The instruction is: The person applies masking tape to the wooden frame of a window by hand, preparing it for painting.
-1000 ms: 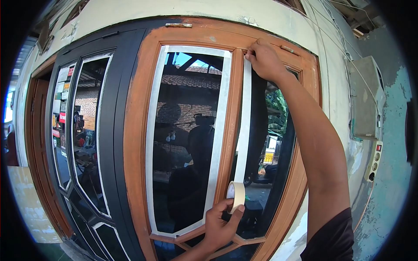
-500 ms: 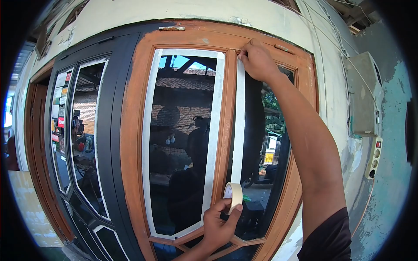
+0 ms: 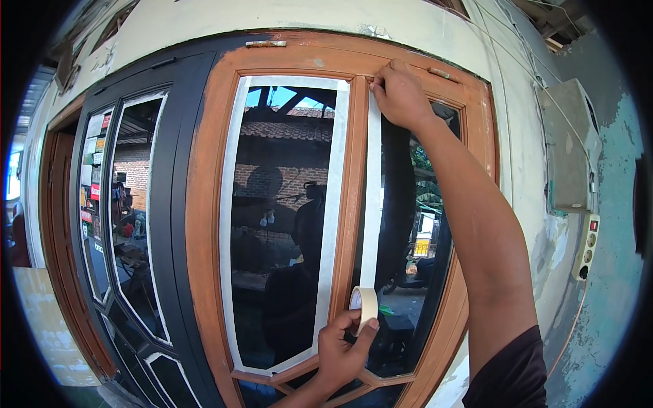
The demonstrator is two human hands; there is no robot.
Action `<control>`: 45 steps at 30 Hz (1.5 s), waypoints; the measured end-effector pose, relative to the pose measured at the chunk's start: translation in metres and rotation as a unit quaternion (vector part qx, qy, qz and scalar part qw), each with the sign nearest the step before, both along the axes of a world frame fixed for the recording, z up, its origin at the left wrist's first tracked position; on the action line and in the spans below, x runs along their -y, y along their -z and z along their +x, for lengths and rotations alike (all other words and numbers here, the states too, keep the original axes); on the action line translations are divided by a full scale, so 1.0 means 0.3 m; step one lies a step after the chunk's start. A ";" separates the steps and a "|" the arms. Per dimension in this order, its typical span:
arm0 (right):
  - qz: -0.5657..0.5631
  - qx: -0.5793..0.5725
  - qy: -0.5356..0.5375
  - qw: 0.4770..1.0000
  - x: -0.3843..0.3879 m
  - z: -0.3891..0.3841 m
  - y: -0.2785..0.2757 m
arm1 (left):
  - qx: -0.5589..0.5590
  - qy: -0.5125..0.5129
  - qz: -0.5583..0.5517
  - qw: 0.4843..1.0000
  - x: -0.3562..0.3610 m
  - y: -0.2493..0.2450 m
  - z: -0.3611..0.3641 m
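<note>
My left hand (image 3: 343, 353) is closed round a roll of masking tape (image 3: 369, 307), low at the right-hand glass pane (image 3: 401, 272). From the roll a pale tape strip (image 3: 372, 197) runs straight up along the left side of that pane. At the strip's top end, by the upper left corner of the pane, the fingers of my right hand (image 3: 401, 95) are pinched together; the fingertips partly hide the tape's end. The brown wooden door frame (image 3: 352, 204) stands just left of the strip. Around the left pane (image 3: 282, 224), white tape (image 3: 330, 224) borders the glass.
On the left is a dark-painted door panel (image 3: 178, 190) with white-edged glass. A small hinge (image 3: 266, 44) sits on the frame's top. To the right, a grey box (image 3: 570, 146) and a power strip (image 3: 586, 246) with a cable hang on the wall.
My right hand has shifted slightly left with the strip's top end, and the strip sits a little closer to the wooden frame. My left hand still holds the roll in nearly the same place.
</note>
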State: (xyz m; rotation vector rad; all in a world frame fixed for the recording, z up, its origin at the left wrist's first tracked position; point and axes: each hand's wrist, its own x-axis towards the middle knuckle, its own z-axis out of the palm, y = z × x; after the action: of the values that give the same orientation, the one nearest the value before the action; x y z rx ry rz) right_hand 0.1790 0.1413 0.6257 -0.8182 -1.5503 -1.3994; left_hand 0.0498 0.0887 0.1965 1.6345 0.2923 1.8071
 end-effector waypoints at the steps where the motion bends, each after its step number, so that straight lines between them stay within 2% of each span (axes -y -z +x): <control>1: 0.008 -0.001 -0.001 1.000 -0.006 0.001 0.002 | 0.005 0.005 -0.002 1.000 -0.005 0.003 0.004; 10: 0.100 -0.007 -0.106 0.989 -0.032 0.001 0.023 | 0.028 0.003 -0.017 0.999 0.000 -0.003 0.008; 14: 0.075 -0.013 -0.097 0.992 -0.035 0.009 0.033 | 0.024 -0.012 -0.023 0.999 0.011 -0.007 0.015; 19: 0.105 -0.014 -0.096 0.990 -0.037 0.011 0.090 | 0.028 -0.038 -0.014 0.999 0.007 0.001 0.024; 30: 0.085 -0.102 -0.114 0.985 -0.050 -0.001 0.254 | 0.050 -0.031 -0.021 0.998 0.018 -0.006 0.041; 33: 0.078 -0.104 -0.110 0.986 -0.050 -0.002 0.298 | 0.036 -0.046 -0.025 0.998 0.025 -0.002 0.039; 36: 0.069 -0.099 -0.110 0.987 -0.046 -0.001 0.347 | -0.029 -0.133 0.017 0.991 -0.032 0.078 0.040; 38: 0.066 -0.097 -0.111 0.987 -0.045 0.002 0.363 | -0.049 -0.199 0.123 0.971 -0.047 0.093 0.034; 40: 0.067 -0.095 -0.115 0.987 -0.046 0.003 0.365 | -0.054 -0.229 0.169 0.957 -0.039 0.102 0.031; 45: 0.061 -0.096 -0.113 0.987 -0.043 0.005 0.356 | -0.078 -0.222 0.115 0.965 0.097 0.103 -0.001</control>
State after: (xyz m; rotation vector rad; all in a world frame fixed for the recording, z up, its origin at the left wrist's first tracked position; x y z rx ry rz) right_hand 0.1805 0.1541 0.5189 -0.6602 -1.3506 -1.2004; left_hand 0.0496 0.0596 0.1657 2.0005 0.5781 2.1047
